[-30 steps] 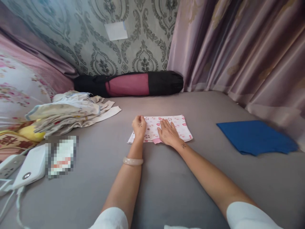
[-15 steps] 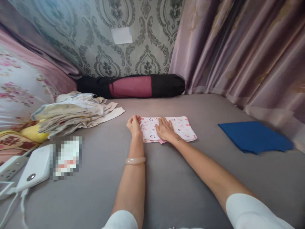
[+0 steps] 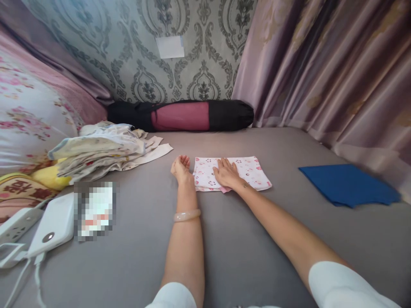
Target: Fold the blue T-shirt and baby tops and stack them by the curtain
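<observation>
A folded white cloth (image 3: 251, 170) with a pink and red print lies flat on the grey bed sheet, a small pink piece poking out at its near edge. Flat on top of it rests my right hand (image 3: 227, 173), fingers stretched out and slightly apart. My left hand (image 3: 182, 169) is just beside the cloth's left edge, wrist turned so the palm faces up and inward. Its fingers are loosely curled and apart, and nothing shows in them. A pale bangle (image 3: 187, 215) circles my left forearm.
A pile of clothes (image 3: 102, 147) lies at the left by a floral pillow (image 3: 28, 115). Nearer are a white power bank (image 3: 53, 224) with cables and a power strip (image 3: 19, 224). A folded blue cloth (image 3: 348, 184) lies right; a black-and-pink long bag (image 3: 180, 115) lies along the wall.
My left hand has drawn slightly left from the cloth's edge, and its fingers have loosened. My right hand stays flat on the cloth. The whole view has shifted a little.
</observation>
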A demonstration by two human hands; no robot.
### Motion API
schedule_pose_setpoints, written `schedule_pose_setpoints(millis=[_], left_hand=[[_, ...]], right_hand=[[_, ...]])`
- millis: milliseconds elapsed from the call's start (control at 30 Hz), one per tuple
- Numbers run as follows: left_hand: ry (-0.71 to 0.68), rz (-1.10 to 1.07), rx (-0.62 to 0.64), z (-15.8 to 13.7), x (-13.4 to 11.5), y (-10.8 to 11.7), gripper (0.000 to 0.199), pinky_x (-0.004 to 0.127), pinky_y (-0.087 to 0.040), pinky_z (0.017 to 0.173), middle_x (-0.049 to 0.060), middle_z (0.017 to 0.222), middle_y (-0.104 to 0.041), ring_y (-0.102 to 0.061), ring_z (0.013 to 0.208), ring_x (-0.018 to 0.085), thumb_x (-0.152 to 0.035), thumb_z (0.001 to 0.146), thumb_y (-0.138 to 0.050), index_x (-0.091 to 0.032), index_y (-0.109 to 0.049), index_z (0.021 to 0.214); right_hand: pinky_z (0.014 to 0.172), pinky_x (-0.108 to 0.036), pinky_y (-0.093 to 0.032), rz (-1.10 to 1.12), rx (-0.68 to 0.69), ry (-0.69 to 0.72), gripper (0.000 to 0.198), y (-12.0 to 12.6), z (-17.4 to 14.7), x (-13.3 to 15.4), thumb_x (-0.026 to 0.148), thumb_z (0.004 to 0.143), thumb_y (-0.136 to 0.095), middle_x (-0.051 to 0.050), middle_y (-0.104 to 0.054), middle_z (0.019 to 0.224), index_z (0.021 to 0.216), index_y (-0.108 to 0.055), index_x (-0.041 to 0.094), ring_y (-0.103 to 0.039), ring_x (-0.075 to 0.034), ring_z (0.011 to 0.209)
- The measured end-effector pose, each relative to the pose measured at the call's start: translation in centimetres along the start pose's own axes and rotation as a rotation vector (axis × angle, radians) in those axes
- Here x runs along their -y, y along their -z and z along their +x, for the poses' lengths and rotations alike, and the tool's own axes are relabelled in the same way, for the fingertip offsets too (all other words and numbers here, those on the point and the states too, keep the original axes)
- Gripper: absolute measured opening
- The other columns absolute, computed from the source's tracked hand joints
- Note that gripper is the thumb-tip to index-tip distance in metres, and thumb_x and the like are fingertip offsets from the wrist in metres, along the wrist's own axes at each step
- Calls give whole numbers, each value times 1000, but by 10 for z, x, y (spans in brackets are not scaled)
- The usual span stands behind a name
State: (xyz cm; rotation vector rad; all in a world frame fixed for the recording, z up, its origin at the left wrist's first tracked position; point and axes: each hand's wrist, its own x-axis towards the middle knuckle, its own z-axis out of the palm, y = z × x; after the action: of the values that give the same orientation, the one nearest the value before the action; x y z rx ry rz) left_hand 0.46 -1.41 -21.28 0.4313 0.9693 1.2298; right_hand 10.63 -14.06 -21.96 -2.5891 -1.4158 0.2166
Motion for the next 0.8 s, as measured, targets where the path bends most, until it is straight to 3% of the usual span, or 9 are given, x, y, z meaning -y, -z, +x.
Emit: schedule_pose_setpoints(millis=[333, 567, 800], left_hand=[[-24, 28, 6, 7, -1, 3, 7, 22, -47, 72, 2, 83, -62, -63, 72, 9, -24, 78, -51, -18, -54, 81], [-19, 14, -15, 3, -4, 2, 6, 22, -48, 72, 3, 83, -63, -64, 75, 10, -22, 78, -50, -18, -55, 81], [-34, 20, -7, 6, -7, 3, 5, 21, -48, 72, 1, 81, -63, -64, 71, 8, -21, 79, -51, -19, -55, 80]], right_hand=[[117, -46, -11, -4, -89, 24, 63, -12, 4, 18, 39, 98, -20, -17, -27, 155, 147, -31, 0, -20, -27, 144], [116, -47, -11, 0, -50, 9, 62, -8, 5, 19, 39, 98, -20, -18, -25, 156, 147, -30, 2, -19, -27, 145], [116, -46, -13, 63, -83, 101, 59, -10, 3, 52, 39, 98, -23, -16, -29, 155, 146, -35, 5, -22, -26, 144]])
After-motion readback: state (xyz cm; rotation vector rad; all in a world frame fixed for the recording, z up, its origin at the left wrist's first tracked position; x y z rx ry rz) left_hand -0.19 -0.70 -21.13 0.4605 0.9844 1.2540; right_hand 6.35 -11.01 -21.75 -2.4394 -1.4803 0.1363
